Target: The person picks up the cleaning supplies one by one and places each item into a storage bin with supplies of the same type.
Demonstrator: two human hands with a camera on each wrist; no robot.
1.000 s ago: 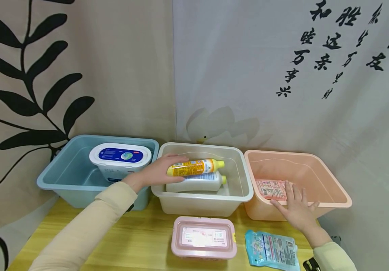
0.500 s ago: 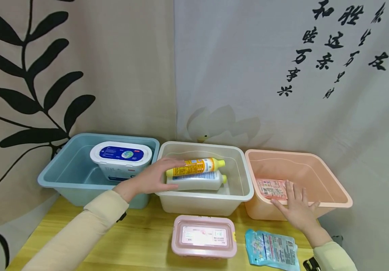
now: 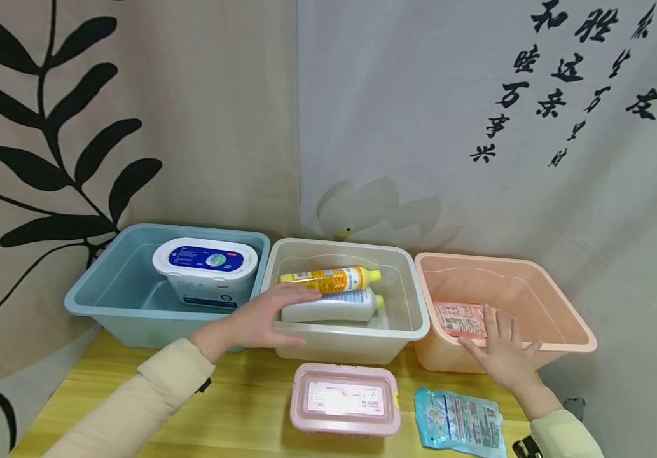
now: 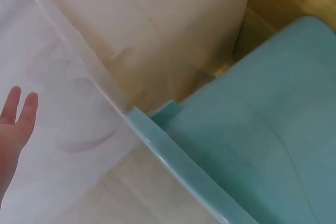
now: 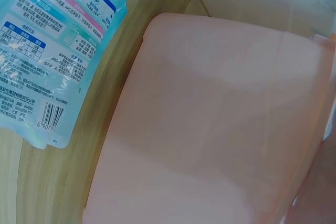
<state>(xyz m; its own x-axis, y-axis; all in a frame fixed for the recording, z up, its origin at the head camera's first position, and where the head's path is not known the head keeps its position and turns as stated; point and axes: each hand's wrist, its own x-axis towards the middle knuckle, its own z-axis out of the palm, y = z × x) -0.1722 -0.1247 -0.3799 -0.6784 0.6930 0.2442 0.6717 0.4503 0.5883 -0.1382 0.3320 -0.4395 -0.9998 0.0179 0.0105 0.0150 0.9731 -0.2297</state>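
Note:
My left hand point(image 3: 265, 316) is over the front left rim of the off-white bin point(image 3: 328, 343), fingers and thumb spread apart. Two bottles lie on their sides in that bin: a yellow bottle point(image 3: 334, 278) behind a white bottle point(image 3: 334, 308) with a yellow cap. The fingertips overlap the bottles in the head view. My right hand point(image 3: 502, 356) rests with straight, spread fingers at the front rim of the peach bin point(image 3: 563, 346). A pink printed packet point(image 3: 458, 319) lies inside it, left of those fingers.
A blue bin point(image 3: 93, 305) on the left holds a white lidded tub point(image 3: 205, 273). In front, on the wooden table point(image 3: 236, 407), sit a pink lidded box point(image 3: 344, 401) and a light blue pouch point(image 3: 460, 420). A printed curtain hangs behind the bins.
My left hand has let go of the yellow bottle, which stays in the off-white bin, and has drawn back to the left and toward me. The right hand stays in place.

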